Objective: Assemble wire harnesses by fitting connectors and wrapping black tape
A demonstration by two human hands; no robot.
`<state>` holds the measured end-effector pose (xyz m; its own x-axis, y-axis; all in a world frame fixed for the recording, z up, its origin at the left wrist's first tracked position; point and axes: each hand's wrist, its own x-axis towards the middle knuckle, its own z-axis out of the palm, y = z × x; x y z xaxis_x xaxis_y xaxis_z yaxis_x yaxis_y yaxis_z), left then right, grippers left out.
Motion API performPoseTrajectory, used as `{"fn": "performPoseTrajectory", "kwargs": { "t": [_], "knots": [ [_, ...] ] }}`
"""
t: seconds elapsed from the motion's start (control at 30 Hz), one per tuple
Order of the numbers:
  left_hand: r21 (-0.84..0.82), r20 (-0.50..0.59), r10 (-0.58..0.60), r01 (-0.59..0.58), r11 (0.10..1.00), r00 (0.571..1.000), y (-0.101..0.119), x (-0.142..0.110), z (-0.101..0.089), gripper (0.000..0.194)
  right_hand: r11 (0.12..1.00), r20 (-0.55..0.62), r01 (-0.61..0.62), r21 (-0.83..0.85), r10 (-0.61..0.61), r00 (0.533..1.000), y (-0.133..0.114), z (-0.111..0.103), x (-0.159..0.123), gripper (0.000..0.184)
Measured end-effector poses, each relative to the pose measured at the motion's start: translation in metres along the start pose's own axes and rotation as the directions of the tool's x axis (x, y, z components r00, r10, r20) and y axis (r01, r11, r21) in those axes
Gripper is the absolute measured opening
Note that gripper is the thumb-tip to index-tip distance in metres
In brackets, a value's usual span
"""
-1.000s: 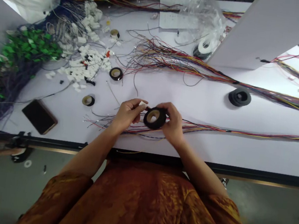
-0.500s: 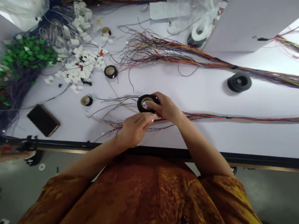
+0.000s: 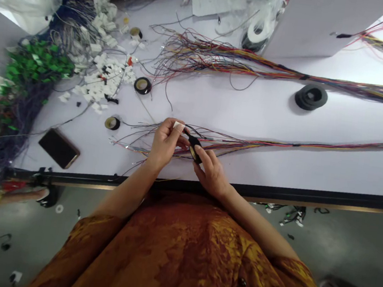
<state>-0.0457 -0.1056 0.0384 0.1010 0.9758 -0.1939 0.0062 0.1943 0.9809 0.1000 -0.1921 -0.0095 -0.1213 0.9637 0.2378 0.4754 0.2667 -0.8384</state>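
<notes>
A small white connector [image 3: 178,126] is pinched between the thumb and fingers of my left hand [image 3: 163,143], with dark wire running from it toward the tape. My right hand [image 3: 211,172] grips a roll of black tape [image 3: 195,149], which is turned nearly edge-on close to the connector. Beneath both hands lies a thin bundle of coloured wires [image 3: 248,143], its loose ends fanning out to the left. Exactly where tape and wire meet is too small to make out.
More tape rolls [image 3: 142,86] lie left of centre, and a black spool [image 3: 311,97] sits at right. A thicker wire bundle [image 3: 252,59] crosses behind. White connectors [image 3: 104,80], green connectors [image 3: 36,62] and a phone [image 3: 59,147] are at left. An upright grey panel [image 3: 319,28] stands at back.
My right hand has swung the tape roll around the wire by the connector, from face-up to nearly edge-on. My left hand has turned, bringing the white connector back into plain view.
</notes>
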Motion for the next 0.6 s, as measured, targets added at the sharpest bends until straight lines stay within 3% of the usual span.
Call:
{"fn": "performPoseTrajectory", "kwargs": {
  "t": [0.1,0.23,0.33,0.47,0.6],
  "knots": [
    [0.084,-0.018,0.046,-0.045,0.995,0.999,-0.001,-0.003,-0.001,0.033,0.964,-0.06,-0.069,0.257,0.087,0.994,-0.007,-0.009,0.001,0.054],
    [0.178,0.064,0.099,-0.109,0.978,0.993,0.003,-0.005,-0.003,0.032,0.725,0.059,-0.301,0.62,0.339,0.939,-0.009,-0.029,0.011,0.053],
    [0.087,0.156,0.037,-0.051,0.995,0.987,0.002,-0.003,-0.004,0.037,0.607,0.107,-0.372,0.702,0.427,0.898,-0.002,-0.034,0.02,0.043],
    [0.064,0.145,0.038,-0.048,0.997,0.989,-0.004,-0.003,0.001,0.031,0.571,0.112,-0.387,0.724,0.457,0.882,0.002,-0.036,0.03,0.037],
    [0.039,0.184,-0.07,0.064,0.997,0.98,-0.002,-0.003,0.001,0.037,0.491,0.186,-0.456,0.743,0.502,0.845,0.0,-0.041,0.036,0.036]
  ]
}}
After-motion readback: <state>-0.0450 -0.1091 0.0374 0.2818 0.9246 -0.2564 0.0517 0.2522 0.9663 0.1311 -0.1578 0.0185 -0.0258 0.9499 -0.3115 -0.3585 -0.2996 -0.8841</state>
